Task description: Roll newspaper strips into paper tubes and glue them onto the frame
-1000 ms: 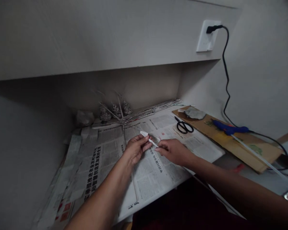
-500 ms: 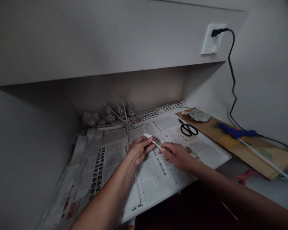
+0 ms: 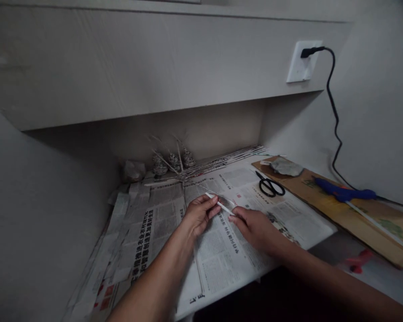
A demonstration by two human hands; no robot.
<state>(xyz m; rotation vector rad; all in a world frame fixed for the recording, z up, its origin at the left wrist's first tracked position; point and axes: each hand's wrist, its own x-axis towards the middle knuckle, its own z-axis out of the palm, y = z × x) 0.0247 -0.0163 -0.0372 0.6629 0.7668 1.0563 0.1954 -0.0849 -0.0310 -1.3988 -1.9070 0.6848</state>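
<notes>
Between both hands is a thin white rolled-paper stick [image 3: 223, 207], slanting down to the right over the newspaper [image 3: 215, 264]. My left hand [image 3: 200, 213] is closed on its upper left end, pinching it between thumb and fingers. My right hand [image 3: 253, 226] pinches the lower right end. A thin length attached to the work runs back toward a spoked bundle of paper sticks [image 3: 182, 176] lying behind the hands; how they join is too blurred to tell. Black-handled scissors [image 3: 270, 186] lie to the right of the hands.
Several long paper sticks [image 3: 235, 156] lie along the back, beside woven cone shapes [image 3: 173, 160]. On the right, a cardboard sheet [image 3: 336, 203] bears a blue glue gun [image 3: 344, 192] and a grey lump [image 3: 286, 167]. A black cord [image 3: 336, 116] hangs from the wall socket [image 3: 298, 69].
The view has shifted, so the whole scene sits slightly lower and farther right. Both hands keep their pinch on the paper stick, and more of it shows between them.
</notes>
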